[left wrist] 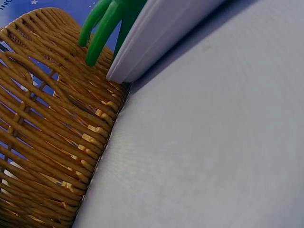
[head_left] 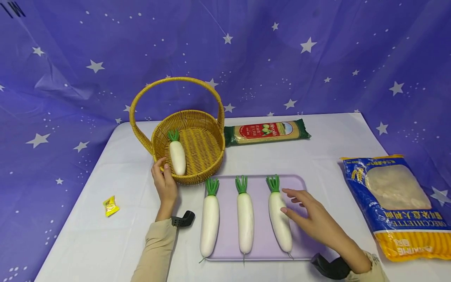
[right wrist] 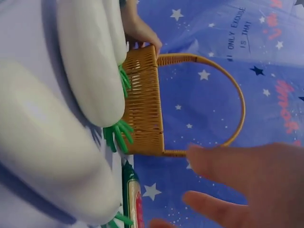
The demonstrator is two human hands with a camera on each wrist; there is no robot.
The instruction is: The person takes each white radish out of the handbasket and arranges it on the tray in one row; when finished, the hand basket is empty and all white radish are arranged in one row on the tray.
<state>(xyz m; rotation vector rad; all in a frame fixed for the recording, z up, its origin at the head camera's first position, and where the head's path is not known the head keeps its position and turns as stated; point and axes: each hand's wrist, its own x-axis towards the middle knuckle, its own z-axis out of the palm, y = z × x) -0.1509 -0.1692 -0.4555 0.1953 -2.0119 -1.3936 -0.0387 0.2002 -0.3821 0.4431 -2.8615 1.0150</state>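
R hand [head_left: 311, 216], part-open w/ nothing held, could roll the smooth far-R radish [head_left: 279, 221] if gripping off-ctr; L hand [head_left: 166, 188] pinches basket rim [head_left: 193, 179].

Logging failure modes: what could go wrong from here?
Slip: the rightmost white radish on the lilac tray looks smooth and rounded, so might roll if the right hand closes off-centre.
Snag: a radish moved to the wicker basket could hit its tall arched handle.
Tilt: the left hand touches the basket's near-left side; pressing hard might tip it and shift the radish inside.
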